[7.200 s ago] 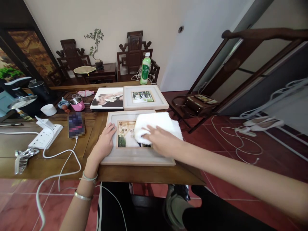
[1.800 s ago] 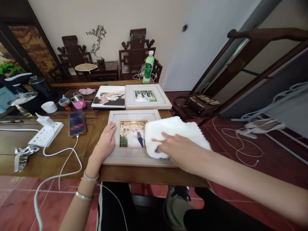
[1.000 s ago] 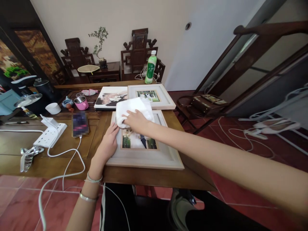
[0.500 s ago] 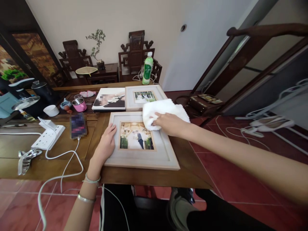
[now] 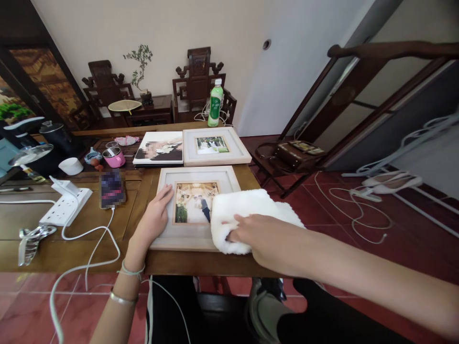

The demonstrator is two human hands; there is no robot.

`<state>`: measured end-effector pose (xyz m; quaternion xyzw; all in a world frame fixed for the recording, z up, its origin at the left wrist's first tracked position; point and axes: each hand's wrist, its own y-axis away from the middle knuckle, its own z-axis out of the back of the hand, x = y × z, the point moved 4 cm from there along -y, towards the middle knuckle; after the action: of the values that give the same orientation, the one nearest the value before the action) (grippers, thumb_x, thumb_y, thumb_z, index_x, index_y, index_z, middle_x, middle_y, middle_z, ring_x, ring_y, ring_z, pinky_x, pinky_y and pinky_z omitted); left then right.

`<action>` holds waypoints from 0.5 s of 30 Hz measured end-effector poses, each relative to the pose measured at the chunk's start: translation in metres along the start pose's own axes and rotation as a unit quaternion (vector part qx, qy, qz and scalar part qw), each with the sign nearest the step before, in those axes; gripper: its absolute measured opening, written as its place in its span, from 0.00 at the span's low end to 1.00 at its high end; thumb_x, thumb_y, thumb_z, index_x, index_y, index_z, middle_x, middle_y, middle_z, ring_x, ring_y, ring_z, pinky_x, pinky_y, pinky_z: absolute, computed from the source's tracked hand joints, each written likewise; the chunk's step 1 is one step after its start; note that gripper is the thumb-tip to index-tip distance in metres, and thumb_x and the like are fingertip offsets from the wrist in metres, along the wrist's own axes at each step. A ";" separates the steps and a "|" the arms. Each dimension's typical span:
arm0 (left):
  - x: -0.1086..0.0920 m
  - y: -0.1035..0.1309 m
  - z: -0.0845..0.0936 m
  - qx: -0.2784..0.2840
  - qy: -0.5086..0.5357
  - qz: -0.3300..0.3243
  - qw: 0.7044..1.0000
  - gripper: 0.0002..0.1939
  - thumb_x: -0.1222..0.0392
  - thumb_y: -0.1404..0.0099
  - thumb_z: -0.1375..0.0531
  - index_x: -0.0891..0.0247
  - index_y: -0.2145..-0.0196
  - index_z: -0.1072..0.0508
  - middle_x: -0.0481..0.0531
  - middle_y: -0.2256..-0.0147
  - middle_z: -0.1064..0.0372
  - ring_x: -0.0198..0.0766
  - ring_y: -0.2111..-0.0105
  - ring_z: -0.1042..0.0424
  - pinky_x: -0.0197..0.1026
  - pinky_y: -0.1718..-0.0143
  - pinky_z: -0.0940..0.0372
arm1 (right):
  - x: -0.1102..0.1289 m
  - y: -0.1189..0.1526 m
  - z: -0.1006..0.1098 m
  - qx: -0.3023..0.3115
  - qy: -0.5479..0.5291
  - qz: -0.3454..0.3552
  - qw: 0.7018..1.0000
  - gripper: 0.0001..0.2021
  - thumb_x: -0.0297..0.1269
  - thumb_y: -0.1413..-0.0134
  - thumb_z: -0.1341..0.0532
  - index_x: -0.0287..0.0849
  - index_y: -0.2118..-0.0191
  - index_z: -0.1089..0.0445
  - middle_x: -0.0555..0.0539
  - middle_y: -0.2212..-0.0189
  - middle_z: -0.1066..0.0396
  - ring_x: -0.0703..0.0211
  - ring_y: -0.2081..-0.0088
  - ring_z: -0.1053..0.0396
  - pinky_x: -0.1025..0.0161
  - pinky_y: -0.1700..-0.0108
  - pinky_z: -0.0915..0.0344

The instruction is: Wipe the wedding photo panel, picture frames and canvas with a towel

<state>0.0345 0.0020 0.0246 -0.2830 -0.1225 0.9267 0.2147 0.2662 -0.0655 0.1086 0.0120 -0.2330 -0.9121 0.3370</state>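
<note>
A pale wooden picture frame [image 5: 195, 241] with a couple's wedding photo [image 5: 193, 203] lies flat near the table's front edge. My left hand [image 5: 156, 215] rests along its left rim, fingers stretched out on it and the thumb hidden. In my right hand [image 5: 256, 234] is a bunched white fluffy cloth [image 5: 251, 205], pressed over the frame's lower right part and hanging past its right side. The cloth hides that corner and part of the photo. Just behind lie a second framed photo [image 5: 233, 148] and a white-edged photo panel [image 5: 143, 136].
A green bottle [image 5: 215, 105] stands behind the frames. To the left are a power strip [image 5: 66, 205], a phone [image 5: 113, 188] on a white cable [image 5: 107, 239], a claw clip [image 5: 34, 241], a pink cup [image 5: 114, 157] and a white cup [image 5: 71, 166]. A wooden chair [image 5: 304, 100] stands right.
My right hand has brought the white cloth toward me, from the frame's upper right corner to its lower right. The second frame's right side is now uncovered. My left hand stays on the rim.
</note>
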 end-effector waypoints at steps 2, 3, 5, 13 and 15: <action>-0.004 -0.001 0.001 0.019 -0.001 0.007 1.000 0.26 0.69 0.34 0.56 0.68 0.40 0.37 0.60 0.37 0.44 0.43 0.37 0.45 0.49 0.35 0.50 | -0.010 -0.009 0.000 -0.027 0.010 -0.017 0.999 0.24 0.16 0.58 0.49 0.42 0.59 0.25 0.39 0.63 0.27 0.46 0.60 0.28 0.57 0.63 0.37; -0.006 -0.001 0.002 0.025 -0.006 0.014 1.000 0.25 0.67 0.32 0.56 0.68 0.40 0.37 0.60 0.37 0.45 0.44 0.37 0.45 0.50 0.35 0.49 | -0.016 -0.015 0.000 -0.050 0.025 -0.019 0.998 0.26 0.16 0.57 0.49 0.42 0.55 0.26 0.38 0.59 0.27 0.45 0.55 0.29 0.56 0.60 0.36; -0.008 -0.002 0.002 0.037 -0.018 0.027 0.999 0.23 0.62 0.30 0.55 0.67 0.40 0.38 0.60 0.37 0.45 0.45 0.37 0.44 0.51 0.36 0.48 | -0.030 -0.033 -0.001 -0.100 0.070 -0.019 0.992 0.29 0.16 0.57 0.48 0.40 0.49 0.29 0.36 0.46 0.33 0.41 0.43 0.38 0.51 0.50 0.38; -0.007 -0.001 0.001 0.036 -0.061 0.028 0.997 0.24 0.57 0.30 0.52 0.71 0.40 0.38 0.65 0.35 0.50 0.48 0.34 0.53 0.54 0.35 0.52 | -0.082 -0.103 0.006 -0.210 0.183 -0.073 0.958 0.28 0.16 0.50 0.49 0.36 0.43 0.34 0.34 0.34 0.52 0.33 0.35 0.57 0.36 0.41 0.50; -0.005 -0.001 0.001 0.031 -0.069 0.029 0.997 0.24 0.58 0.29 0.53 0.73 0.41 0.38 0.66 0.36 0.49 0.48 0.34 0.53 0.54 0.35 0.52 | -0.081 -0.105 0.008 -0.208 0.175 -0.080 0.959 0.27 0.16 0.49 0.49 0.36 0.43 0.33 0.32 0.35 0.51 0.32 0.35 0.56 0.34 0.42 0.50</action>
<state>0.0380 0.0003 0.0285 -0.2150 -0.1002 0.9532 0.1873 0.2636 0.0580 0.0590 0.1192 0.0262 -0.9480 0.2939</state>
